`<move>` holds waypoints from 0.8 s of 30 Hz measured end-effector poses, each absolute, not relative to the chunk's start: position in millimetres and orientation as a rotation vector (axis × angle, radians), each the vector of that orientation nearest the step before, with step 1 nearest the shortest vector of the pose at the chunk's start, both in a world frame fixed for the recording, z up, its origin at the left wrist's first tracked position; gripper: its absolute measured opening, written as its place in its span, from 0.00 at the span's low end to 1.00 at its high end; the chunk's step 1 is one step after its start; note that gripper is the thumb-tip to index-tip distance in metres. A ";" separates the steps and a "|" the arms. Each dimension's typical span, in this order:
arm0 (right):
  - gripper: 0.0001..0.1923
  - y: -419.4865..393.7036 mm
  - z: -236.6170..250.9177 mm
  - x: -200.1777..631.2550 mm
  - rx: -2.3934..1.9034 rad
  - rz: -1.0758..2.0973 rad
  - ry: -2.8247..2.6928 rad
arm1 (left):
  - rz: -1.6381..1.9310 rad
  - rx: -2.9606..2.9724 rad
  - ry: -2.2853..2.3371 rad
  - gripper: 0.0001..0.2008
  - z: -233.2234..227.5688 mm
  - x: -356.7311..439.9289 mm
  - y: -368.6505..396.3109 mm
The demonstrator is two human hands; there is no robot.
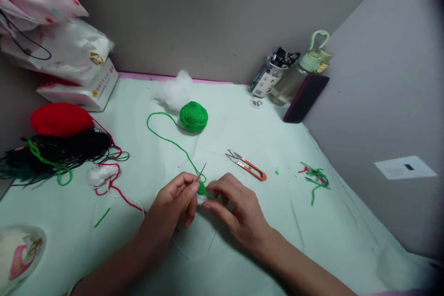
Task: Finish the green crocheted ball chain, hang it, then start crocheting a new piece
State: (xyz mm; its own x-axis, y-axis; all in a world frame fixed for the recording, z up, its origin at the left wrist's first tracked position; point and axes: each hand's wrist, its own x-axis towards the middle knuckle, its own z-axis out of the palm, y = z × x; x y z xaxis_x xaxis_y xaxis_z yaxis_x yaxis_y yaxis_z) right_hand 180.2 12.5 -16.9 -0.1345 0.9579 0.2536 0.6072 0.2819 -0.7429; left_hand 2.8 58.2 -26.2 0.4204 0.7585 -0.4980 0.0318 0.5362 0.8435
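My left hand (pixel 176 199) is closed round a crochet hook (pixel 201 171), whose thin metal shaft points up and away; a bit of yellow handle shows below the fingers. At its fingertips is a small piece of green crochet work (pixel 201 188). My right hand (pixel 239 203) is just to the right, fingers curved and thumb apart, the fingertips beside the green piece and slightly blurred. Whether a strand touches them is hard to see. Green yarn (pixel 173 142) runs from the work to a green yarn ball (pixel 193 116) farther back.
Orange-handled thread snips (pixel 247 165) lie right of centre. Yarn scraps (pixel 316 178) are farther right. A phone (pixel 306 98), bottle (pixel 294 74) and pen cup (pixel 268 76) stand back right. White stuffing (pixel 176 90), a red yarn ball (pixel 61 119) and black yarn (pixel 79 148) lie left.
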 end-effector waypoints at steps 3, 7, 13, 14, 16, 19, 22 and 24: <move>0.09 14.6 -19.0 181.5 -1.415 0.787 -1.789 | 0.536 0.983 1.098 0.16 -24.6 3.1 59.5; 0.06 17.7 -16.2 182.9 -1.464 0.939 -1.676 | 0.616 0.978 1.080 0.15 -25.8 3.3 60.4; 0.06 19.0 -13.0 182.0 -1.526 1.015 -1.562 | 0.559 1.112 1.085 0.08 -27.2 -1.9 62.4; 0.06 19.0 -13.4 181.9 -1.528 1.004 -1.547 | 0.540 1.150 1.077 0.08 -26.9 -2.2 62.9; 0.06 18.8 -14.5 181.7 -1.518 0.965 -1.520 | 0.543 1.224 1.062 0.09 -26.2 -1.2 63.6; 0.07 17.8 -16.1 180.5 -1.465 0.894 -1.522 | 0.588 1.310 1.040 0.08 -25.2 1.9 64.0; 0.07 15.1 -16.7 178.8 -1.345 0.794 -1.642 | 0.586 1.338 1.003 0.10 -25.5 2.8 65.0; 0.07 12.8 -16.7 178.3 -1.251 0.664 -1.802 | 0.574 1.297 0.974 0.12 -26.0 1.9 66.5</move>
